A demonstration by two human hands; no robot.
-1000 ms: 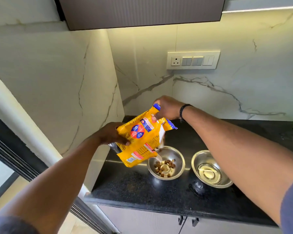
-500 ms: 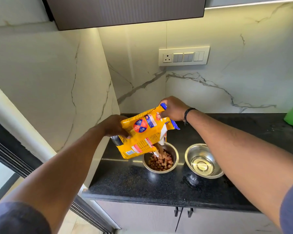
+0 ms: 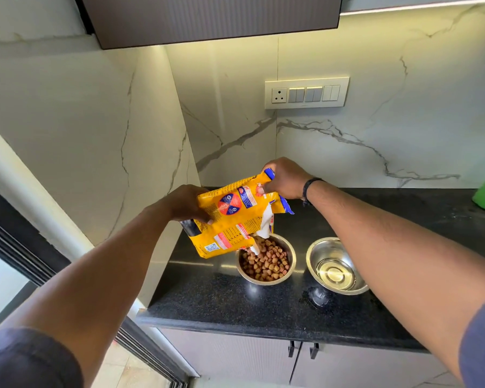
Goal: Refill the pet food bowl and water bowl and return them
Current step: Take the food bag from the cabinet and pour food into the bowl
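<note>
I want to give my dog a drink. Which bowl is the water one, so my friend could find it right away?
Look at the black countertop under the marble wall with the switch panel. Two shiny steel bowls sit side by side there. The water bowl is the right-hand one, holding only clear water, while the food bowl beside it is full of brown kibble under the yellow bag.

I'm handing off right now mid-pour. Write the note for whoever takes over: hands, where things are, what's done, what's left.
Left hand: grips the lower end of the yellow food bag.
Right hand: pinches the bag's top corner; bag tilted, torn mouth over the left bowl.
Both bowls sit on the black counter. Left one holds plenty of kibble; right bowl holds water.
Done: water in, food nearly filled.
Left: stop pouring, set the bag down, return both bowls.
</note>
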